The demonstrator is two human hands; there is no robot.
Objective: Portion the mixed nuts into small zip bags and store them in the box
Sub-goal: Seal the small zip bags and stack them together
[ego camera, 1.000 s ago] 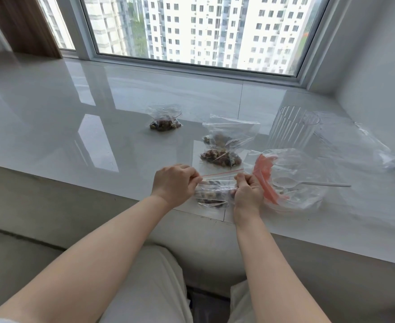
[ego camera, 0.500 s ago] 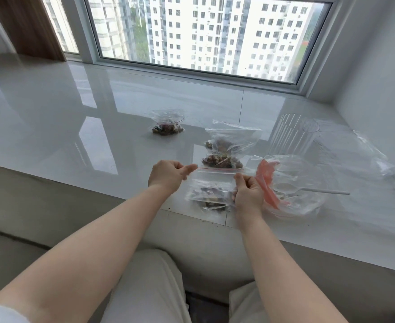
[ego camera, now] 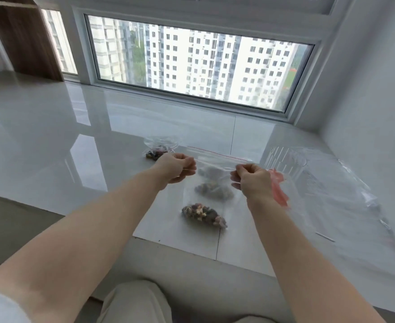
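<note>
- Left hand point(ego camera: 175, 167) and right hand point(ego camera: 252, 180) each pinched a side of the raised zip bag point(ego camera: 205, 183).
- Its nuts point(ego camera: 203, 214) hung at 6 o'clock.
- Another filled bag point(ego camera: 160, 148) lay at 11 o'clock from the left hand.

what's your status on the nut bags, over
Left hand and right hand pinch the zip bag by its top corners, nuts at its bottom, lifted. Another filled bag on the sill behind. Nothing blocking.
</note>
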